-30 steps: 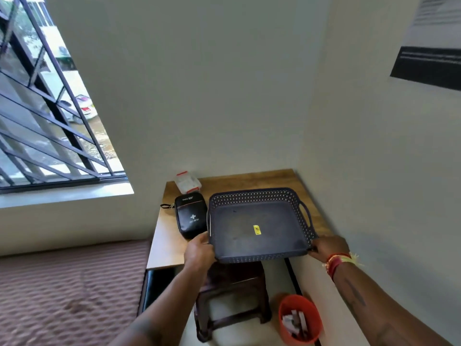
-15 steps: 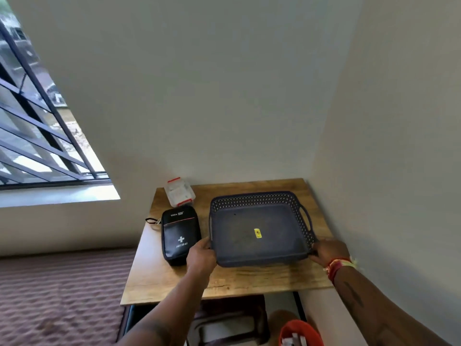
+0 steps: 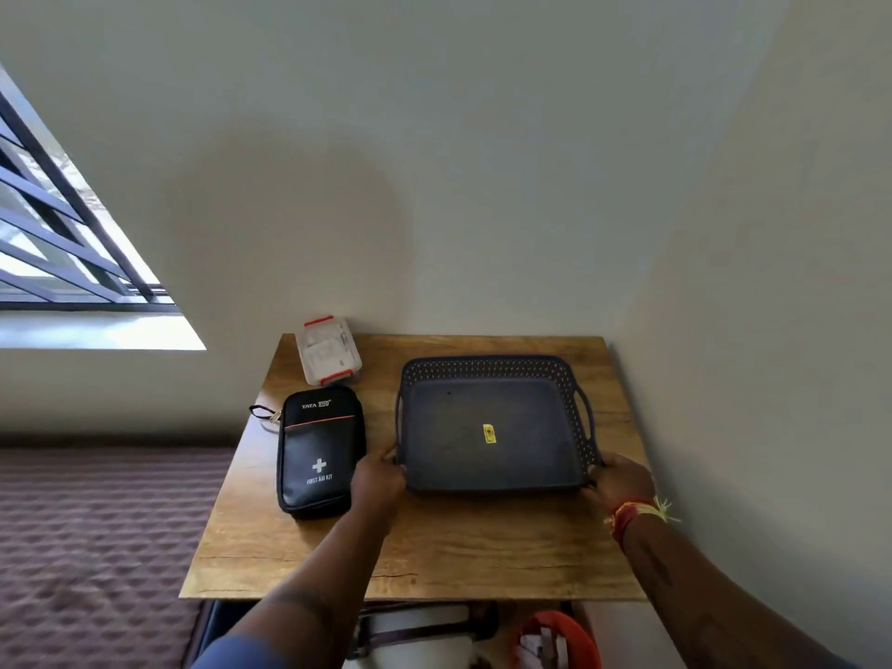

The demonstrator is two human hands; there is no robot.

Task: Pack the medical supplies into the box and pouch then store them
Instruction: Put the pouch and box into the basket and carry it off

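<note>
On table, both hands' grip, left, right, around tray near corners, long axis left-right.

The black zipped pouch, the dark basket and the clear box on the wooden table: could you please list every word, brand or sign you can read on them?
"TATA 1mg" (the "1mg" part is blurred, so uncertain): top of the black zipped fabric pouch.
White cross sign: lower on the pouch.
"FIRST AID KIT": under the cross.
Small yellow sticker on the floor of the dark perforated plastic basket: print too small to read.
Clear plastic box with red latches: nothing legible.
</note>
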